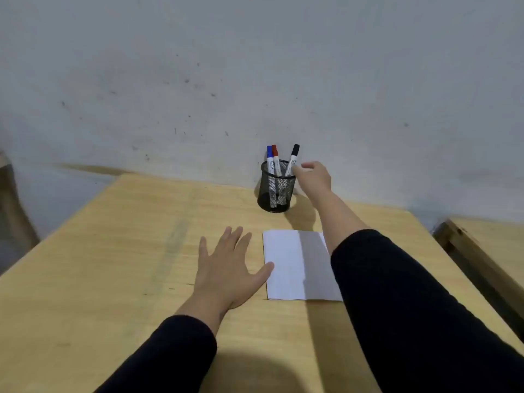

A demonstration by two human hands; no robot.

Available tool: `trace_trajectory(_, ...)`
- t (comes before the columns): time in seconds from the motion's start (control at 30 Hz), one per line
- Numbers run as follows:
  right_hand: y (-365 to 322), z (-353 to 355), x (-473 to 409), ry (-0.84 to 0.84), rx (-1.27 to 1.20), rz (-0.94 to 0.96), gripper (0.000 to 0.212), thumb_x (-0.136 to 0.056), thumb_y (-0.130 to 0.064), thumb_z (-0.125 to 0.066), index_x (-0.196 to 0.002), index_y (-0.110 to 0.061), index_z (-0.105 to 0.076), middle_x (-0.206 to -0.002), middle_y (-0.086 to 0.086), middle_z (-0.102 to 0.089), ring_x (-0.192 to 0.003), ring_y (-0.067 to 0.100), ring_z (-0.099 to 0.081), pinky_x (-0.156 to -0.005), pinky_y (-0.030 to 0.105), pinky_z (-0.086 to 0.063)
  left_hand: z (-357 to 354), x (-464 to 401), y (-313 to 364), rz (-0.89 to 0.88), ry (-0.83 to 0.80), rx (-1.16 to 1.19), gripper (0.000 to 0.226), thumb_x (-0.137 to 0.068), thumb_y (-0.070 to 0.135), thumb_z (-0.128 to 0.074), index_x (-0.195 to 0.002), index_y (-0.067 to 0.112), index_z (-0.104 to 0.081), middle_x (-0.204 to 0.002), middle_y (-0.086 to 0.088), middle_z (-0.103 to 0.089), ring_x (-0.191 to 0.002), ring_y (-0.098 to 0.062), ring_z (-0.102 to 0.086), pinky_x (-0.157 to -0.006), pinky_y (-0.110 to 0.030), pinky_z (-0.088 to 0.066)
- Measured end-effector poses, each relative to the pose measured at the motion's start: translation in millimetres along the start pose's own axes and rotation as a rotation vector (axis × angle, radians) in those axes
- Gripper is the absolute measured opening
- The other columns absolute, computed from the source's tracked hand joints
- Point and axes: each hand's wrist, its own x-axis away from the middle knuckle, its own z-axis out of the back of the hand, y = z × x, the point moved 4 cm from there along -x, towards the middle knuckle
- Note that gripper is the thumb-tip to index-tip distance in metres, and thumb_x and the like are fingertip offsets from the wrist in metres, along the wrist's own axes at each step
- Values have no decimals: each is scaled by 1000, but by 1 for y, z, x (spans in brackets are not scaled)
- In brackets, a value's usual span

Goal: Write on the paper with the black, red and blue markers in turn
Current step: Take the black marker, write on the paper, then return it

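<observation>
A black mesh pen cup (275, 191) stands at the far edge of the wooden desk (119, 251), against the wall. In it stand a blue marker (270, 161), a red marker (276, 160) and a black marker (292, 160), all capped. My right hand (313, 177) is stretched out beside the cup, fingertips at the black marker's white barrel, not closed around it. A white sheet of paper (292, 265) lies on the desk nearer to me, partly under my right forearm. My left hand (226, 268) rests flat, fingers spread, thumb touching the paper's left edge.
A grey, speckled wall (255, 80) rises right behind the desk. A second wooden desk (487, 245) stands at the right, with a dark gap between the two. At the far left edge a brown blurred shape (11, 205) shows.
</observation>
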Motion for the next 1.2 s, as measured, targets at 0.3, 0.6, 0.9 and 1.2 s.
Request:
trace_trajectory(0.3,0,-15,-22,78,-174,-106,31,-86,-22,-69,-116,-15,-68,-118,2,-68,-88,13,-55,-76,23,-42,-3,-3,-3,-5,40,-47,85,-79,76,-21,-150,30,-11,-161,12,1,-146,-6,13,-116,-53,10)
trace_trajectory(0.6,-51,25,-6,190,-396,115,20,-91,-20,-61,-108,-12,-68,-104,3,-69,-92,14,-63,-84,24,-48,-1,0,-3,-14,27,-6,84,-80,75,-24,-149,30,-13,-161,12,0,-146,-6,11,-116,-53,10)
trace_trajectory(0.9,-10,30,88,-190,-152,107,23,-93,-34,-59,-94,-14,-69,-74,-2,-60,-58,11,-55,-59,24,-43,27,-6,4,-67,207,208,62,-96,49,-35,-148,31,-7,-158,9,-18,-143,-11,-24,-116,-57,2)
trace_trajectory(1.2,-3,29,119,-366,67,254,8,-88,-27,-67,-86,-20,-72,-72,-5,-61,-60,11,-55,-51,9,-40,90,-26,36,-539,549,-172,22,-95,29,-48,-106,22,-66,-93,2,-69,-86,-27,-62,-65,-35,-34)
